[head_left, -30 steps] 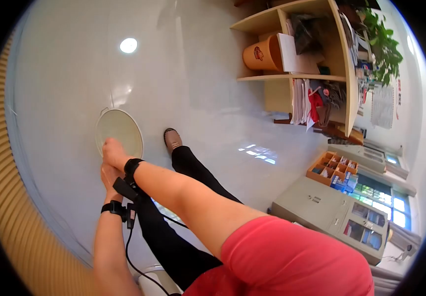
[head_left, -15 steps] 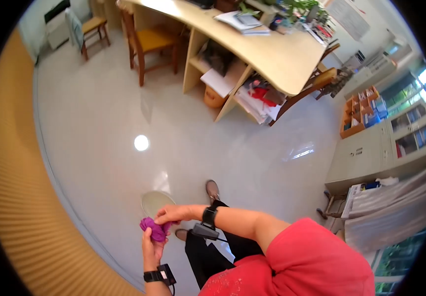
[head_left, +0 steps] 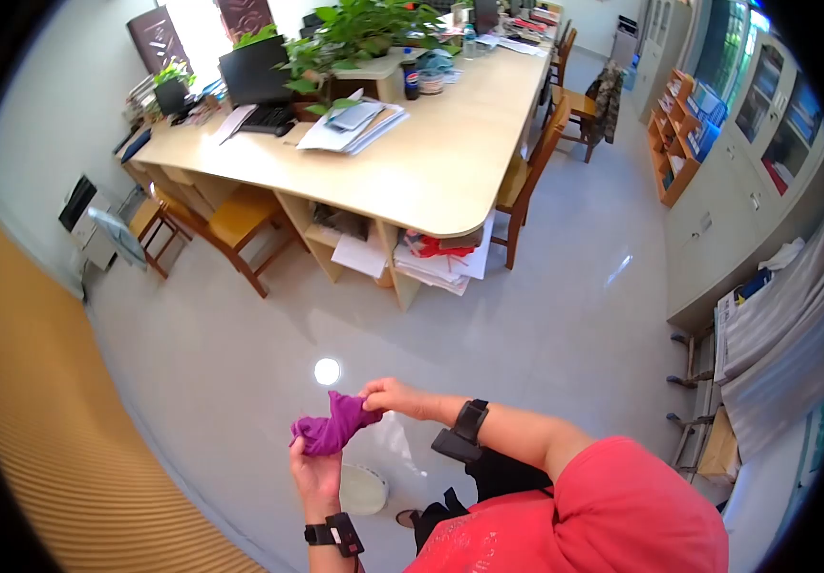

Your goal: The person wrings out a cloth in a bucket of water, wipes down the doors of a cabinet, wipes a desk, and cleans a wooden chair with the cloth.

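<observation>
Holding a purple cloth point(head_left: 335, 427) at lower centre of the frame, above a glossy floor point(head_left: 545, 325), with left hand point(head_left: 316, 477) in a closed grip on its left end and right hand point(head_left: 393, 397) in a pinching grip on its right end. Looking down, just below, on a pale round container point(head_left: 364, 490). Facing a light wooden surface point(head_left: 450, 143) across upper centre, loaded with a leafy plant point(head_left: 364, 31), a black monitor point(head_left: 255, 72) and stacked papers point(head_left: 354, 131). Bounded by a grey cabinet point(head_left: 717, 215) at right and a ribbed yellow panel point(head_left: 49, 430) at left edge.
</observation>
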`<state>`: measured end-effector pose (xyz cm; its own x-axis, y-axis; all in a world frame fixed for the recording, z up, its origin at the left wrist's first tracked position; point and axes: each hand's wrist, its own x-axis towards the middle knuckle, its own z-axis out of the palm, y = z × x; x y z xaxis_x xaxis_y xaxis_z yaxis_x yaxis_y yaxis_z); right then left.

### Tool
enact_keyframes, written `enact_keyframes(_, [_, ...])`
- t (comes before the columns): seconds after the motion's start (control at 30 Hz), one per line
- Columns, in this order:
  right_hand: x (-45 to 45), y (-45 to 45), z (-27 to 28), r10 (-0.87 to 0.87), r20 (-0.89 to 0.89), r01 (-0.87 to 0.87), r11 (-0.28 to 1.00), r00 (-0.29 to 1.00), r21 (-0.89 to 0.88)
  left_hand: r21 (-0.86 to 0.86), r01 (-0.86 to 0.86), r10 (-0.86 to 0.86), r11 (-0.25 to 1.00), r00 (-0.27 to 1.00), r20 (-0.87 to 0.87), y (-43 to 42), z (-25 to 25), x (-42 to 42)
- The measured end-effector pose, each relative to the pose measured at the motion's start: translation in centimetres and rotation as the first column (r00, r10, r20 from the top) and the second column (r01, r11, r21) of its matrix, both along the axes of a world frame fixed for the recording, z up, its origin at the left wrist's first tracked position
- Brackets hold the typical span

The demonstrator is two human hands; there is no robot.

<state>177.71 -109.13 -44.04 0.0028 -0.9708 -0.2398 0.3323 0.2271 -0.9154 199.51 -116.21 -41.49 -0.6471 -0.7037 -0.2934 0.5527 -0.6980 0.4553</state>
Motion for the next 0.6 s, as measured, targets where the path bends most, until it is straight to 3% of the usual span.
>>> enact_keyframes(0.1, [-6.8, 2.0, 2.7, -0.090, -0.011, 0.090, 0.996, 0.996, -0.005, -0.129, 0.057, -0.039, 0.990, 0.990, 0.133, 0.2, 1.2, -8.0])
enact_keyframes(0.17, [-10.7, 3.3, 3.3, -0.202, -0.046, 0.195, 0.973, 0.978, -0.126, -0.231, 0.210, -0.162, 0.950, 0.964, 0.211, 0.4, 0.7, -12.1])
enact_keyframes(0.27, [-16.2, 5.8, 6.5, -0.451, -0.261, 0.383, 0.883, 0.854, -0.272, -0.202, 0.358, -0.293, 0.912, 0.911, 0.289, 1.4, 1.0, -18.5])
enact_keyframes(0.37, [-19.8, 8.0, 7.8, -0.534, -0.003, 0.525, 0.832, 0.845, -0.180, -0.074, 0.423, -0.396, 0.903, 0.887, 0.239, 2.7, 2.0, -24.2])
enact_keyframes(0.47, [-22.9, 10.1, 8.6, -0.571, 0.231, 0.610, 0.776, 0.788, -0.164, -0.052, 0.401, -0.397, 0.915, 0.915, 0.074, 4.4, 4.0, -29.6])
enact_keyframes(0.6, [-25.6, 11.7, 9.8, -0.647, 0.314, 0.712, 0.682, 0.695, -0.168, -0.092, 0.495, -0.497, 0.864, 0.868, 0.007, 3.9, 4.1, -34.6])
